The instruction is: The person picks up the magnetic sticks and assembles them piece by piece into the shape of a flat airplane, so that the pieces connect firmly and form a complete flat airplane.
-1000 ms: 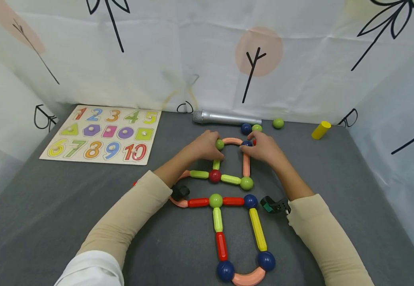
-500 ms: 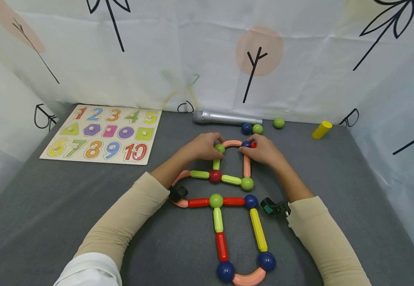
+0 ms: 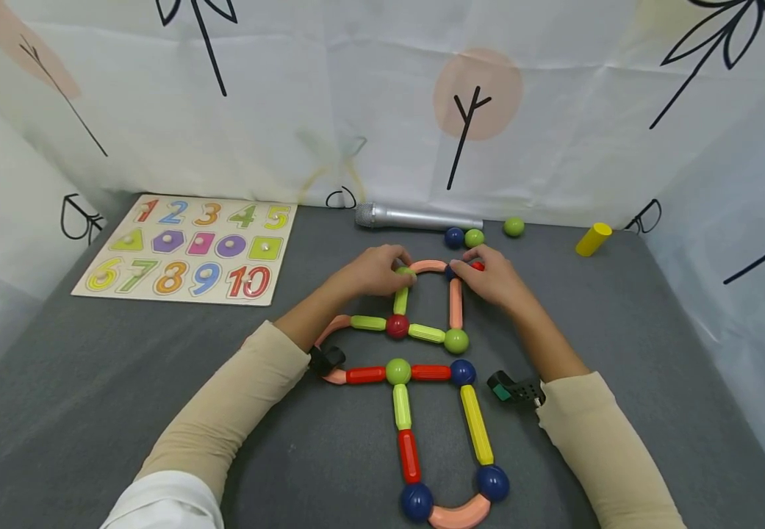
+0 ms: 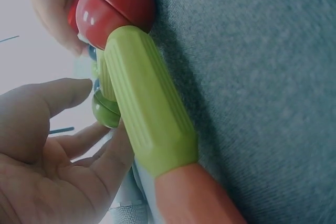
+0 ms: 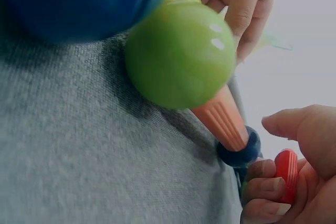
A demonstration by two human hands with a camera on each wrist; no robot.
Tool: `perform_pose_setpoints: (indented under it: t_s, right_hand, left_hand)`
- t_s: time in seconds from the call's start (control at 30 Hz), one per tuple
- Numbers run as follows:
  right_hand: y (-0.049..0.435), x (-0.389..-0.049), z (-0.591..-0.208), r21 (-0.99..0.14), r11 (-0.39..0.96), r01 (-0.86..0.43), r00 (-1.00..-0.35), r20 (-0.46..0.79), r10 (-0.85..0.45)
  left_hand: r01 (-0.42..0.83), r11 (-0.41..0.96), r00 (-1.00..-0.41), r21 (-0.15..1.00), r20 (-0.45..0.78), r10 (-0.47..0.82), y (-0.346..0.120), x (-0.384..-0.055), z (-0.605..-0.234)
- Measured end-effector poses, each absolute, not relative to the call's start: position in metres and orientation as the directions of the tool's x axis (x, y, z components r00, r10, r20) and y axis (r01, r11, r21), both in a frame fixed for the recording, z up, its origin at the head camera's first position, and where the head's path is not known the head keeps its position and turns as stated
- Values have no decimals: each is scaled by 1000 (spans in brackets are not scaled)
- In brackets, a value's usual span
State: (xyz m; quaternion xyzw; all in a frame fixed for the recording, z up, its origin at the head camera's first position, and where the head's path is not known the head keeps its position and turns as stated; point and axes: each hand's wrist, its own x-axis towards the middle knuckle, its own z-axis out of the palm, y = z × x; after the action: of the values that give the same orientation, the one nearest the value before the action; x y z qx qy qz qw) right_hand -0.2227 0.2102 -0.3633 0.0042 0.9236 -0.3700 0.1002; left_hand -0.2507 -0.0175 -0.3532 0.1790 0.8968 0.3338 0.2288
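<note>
My left hand [image 3: 375,270] holds a green ball [image 4: 106,111] between thumb and fingers, at the far left corner of a frame of magnetic sticks and balls. From that ball a peach curved stick [image 3: 428,265] runs to a dark blue ball [image 5: 241,149], partly covered by my right hand [image 3: 493,279]. The curled fingers of the right hand grip a short red stick [image 5: 287,174] against the palm, while its thumb and forefinger are at the blue ball. Nearer lie a red ball [image 3: 397,326], a green stick [image 3: 427,333] and a peach straight stick [image 3: 455,305].
A larger frame with a yellow stick [image 3: 476,425] lies in front. Behind are a silver microphone [image 3: 422,217], a loose blue ball [image 3: 454,237] and two green balls. A number puzzle board [image 3: 190,250] is at left, a yellow cylinder [image 3: 594,239] at right.
My right hand has shifted slightly, its thumb now covering more of the blue ball, and the red stick shows further right. The left fingers have moved over the green ball, covering more of it.
</note>
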Motion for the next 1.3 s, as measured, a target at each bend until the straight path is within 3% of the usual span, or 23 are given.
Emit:
perform_pose_setpoints:
  t_s: [0.23,0.53,0.67,0.8,0.9,1.03,1.2,1.3]
  right_hand:
    - [213,-217,-369,-638,764,92,-958,-267,-108]
    - [211,-217,-374,-698,712,80,-975,-202,-88]
    - [211,-211,-370,-698,714,50,-984,-158,-85]
    - [215,-188,-359,-711,696,-103,-984,-31,-177]
    - [223,-161,-347,-715,645,-270,-939,47,-341]
    - [234,-124,-339,-743,518,-423,-798,34,-602]
    - [233,-87,-340,-834,409,-371,-574,-140,-807]
    - [225,-68,-342,-837,433,-335,-506,-228,-832]
  left_hand:
    - [123,706,-827,698,-321,461,-17,-253,-354]
    - [129,686,-841,716,-288,459,-19,-250,-358]
    - [248,726,-856,642,-205,474,-21,-245,-357]
    - [414,758,-841,505,-106,530,-29,-221,-346]
    - [504,695,-776,512,-85,625,-40,-188,-335]
    - [535,562,-628,631,-149,764,-56,-134,-334]
    - [540,439,-393,718,-247,886,-62,-83,-356]
    - [573,418,-342,705,-258,904,-58,-73,-371]
